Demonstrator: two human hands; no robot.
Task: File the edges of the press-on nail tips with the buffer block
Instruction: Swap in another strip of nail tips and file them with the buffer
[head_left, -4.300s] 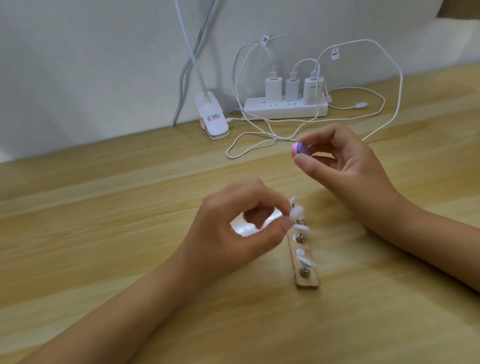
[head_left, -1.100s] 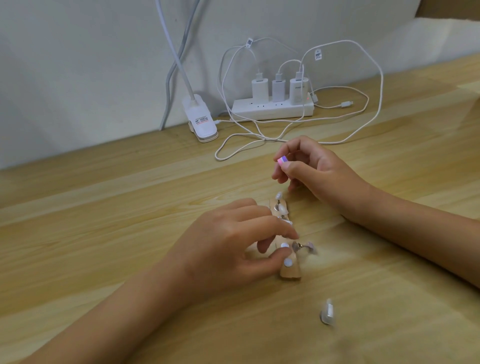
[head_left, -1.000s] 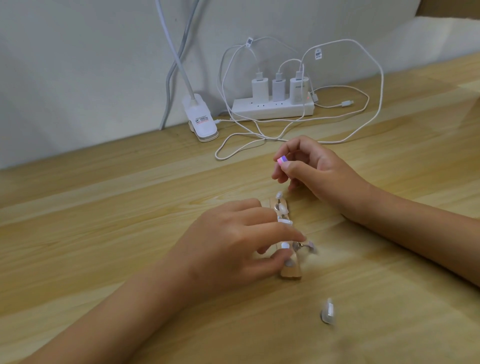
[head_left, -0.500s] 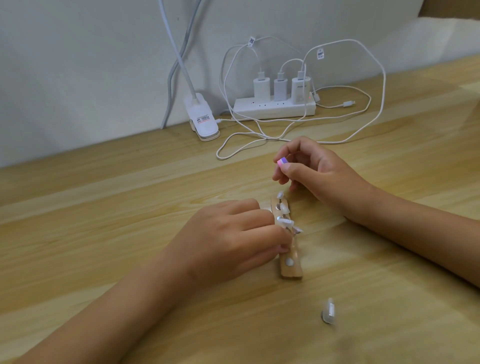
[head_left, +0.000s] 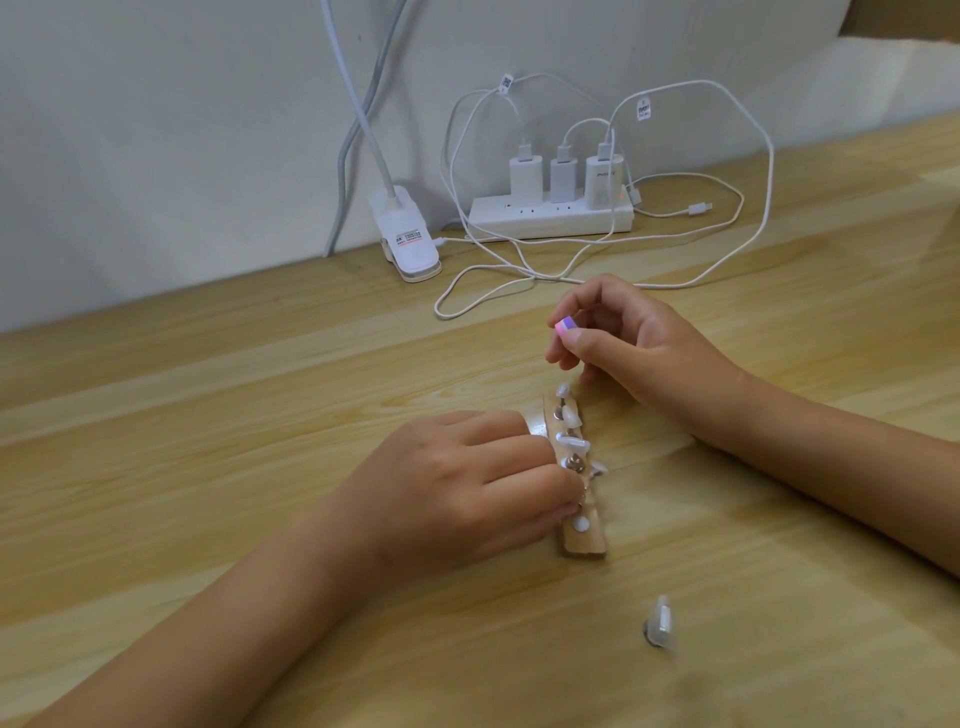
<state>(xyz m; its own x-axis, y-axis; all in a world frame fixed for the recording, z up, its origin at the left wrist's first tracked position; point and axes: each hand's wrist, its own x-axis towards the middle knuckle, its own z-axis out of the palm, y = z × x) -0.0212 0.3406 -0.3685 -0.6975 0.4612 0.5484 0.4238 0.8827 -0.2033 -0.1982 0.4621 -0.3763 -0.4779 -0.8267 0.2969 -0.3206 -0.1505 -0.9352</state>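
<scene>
A small wooden holder strip (head_left: 584, 540) lies on the table with several clear nail tips (head_left: 573, 443) standing on metal studs. My left hand (head_left: 457, 493) lies over the strip's left side, its fingertips curled onto a tip stand near the strip's middle. My right hand (head_left: 628, 343) hovers just beyond the strip's far end and pinches a small pink-and-purple buffer block (head_left: 564, 326) between thumb and forefinger. One loose nail tip on its stand (head_left: 658, 627) lies on the table to the near right.
A white power strip (head_left: 550, 218) with three chargers and looping white cables (head_left: 748, 208) sits by the wall. A white clip-on lamp base (head_left: 408, 244) stands to its left. The wooden table (head_left: 208, 415) spreads all around.
My left hand, which held a nail tip in the air, came down onto the holder strip. One tip on its stand came to lie at the near right. My right hand lowered with the buffer block.
</scene>
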